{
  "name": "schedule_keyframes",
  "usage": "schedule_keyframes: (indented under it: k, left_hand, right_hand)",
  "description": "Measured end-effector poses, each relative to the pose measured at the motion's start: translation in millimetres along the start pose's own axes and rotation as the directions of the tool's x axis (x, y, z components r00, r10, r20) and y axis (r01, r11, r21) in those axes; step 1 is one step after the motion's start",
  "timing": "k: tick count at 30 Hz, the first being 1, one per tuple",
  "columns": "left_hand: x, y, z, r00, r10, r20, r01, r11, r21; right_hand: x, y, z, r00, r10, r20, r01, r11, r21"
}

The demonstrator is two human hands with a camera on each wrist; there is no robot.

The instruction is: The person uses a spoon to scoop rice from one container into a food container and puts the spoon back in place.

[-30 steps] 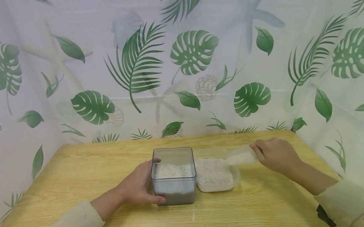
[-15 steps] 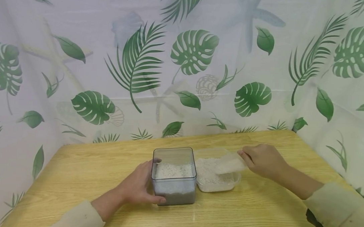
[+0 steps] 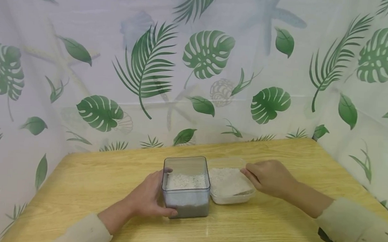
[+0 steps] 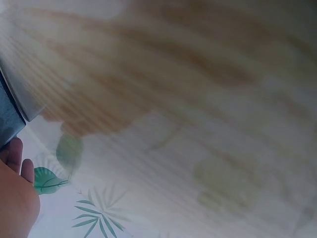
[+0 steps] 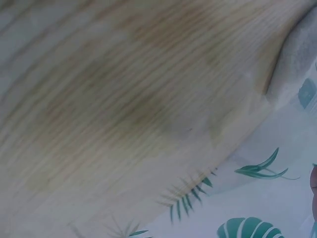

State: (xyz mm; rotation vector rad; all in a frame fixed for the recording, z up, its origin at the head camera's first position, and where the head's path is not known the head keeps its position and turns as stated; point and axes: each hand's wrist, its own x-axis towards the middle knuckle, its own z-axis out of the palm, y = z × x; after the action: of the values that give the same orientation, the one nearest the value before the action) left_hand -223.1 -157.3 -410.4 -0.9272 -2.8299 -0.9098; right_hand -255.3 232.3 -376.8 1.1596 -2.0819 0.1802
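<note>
A square smoky-clear plastic box [image 3: 192,204], filled partway with pale speckled granules [image 3: 185,181], stands mid-table. My left hand [image 3: 149,196] grips its left side, thumb along the front and fingers round the back. In the left wrist view, part of that hand [image 4: 17,193] and a corner of the box [image 4: 10,111] show at the left edge. Touching the box on the right is a low clear tub [image 3: 231,200] of similar white granules. My right hand [image 3: 272,179] holds a translucent white scoop [image 3: 231,184], its blade low over the granules in the tub.
The wood-grain table [image 3: 115,175] extends on both sides and behind the containers. A white sheet with green leaf prints [image 3: 209,54] hangs behind and along the sides. A dark object [image 3: 327,238] shows under the right sleeve.
My right hand has moved left and slightly down, carrying the scoop from the tub's right rim to over its granules. The left hand keeps hold of the box in the same place.
</note>
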Motion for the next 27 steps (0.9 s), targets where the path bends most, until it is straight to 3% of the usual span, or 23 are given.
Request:
schedule_keyframes:
  k: [6, 11, 27]
  left_hand:
    - [-0.3, -0.9, -0.4, 1.0, -0.004, 0.004, 0.004, 1.0, -0.012]
    - [0.6, -1.3, -0.3, 1.0, -0.005, 0.007, 0.005, 1.0, -0.013]
    - [1.0, -1.0, -0.8, 1.0, -0.016, 0.01, 0.016, 1.0, -0.005]
  right_hand:
    - [14.8, -7.9, 5.7, 0.986, -0.153, -0.072, 0.149, 0.987, -0.054]
    - [17.1, -9.0, 8.9, 0.971, -0.218, -0.099, 0.21, 0.974, -0.085]
    - [36.7, 20.3, -29.1, 0.935, -0.353, 0.016, 0.35, 0.917, -0.19]
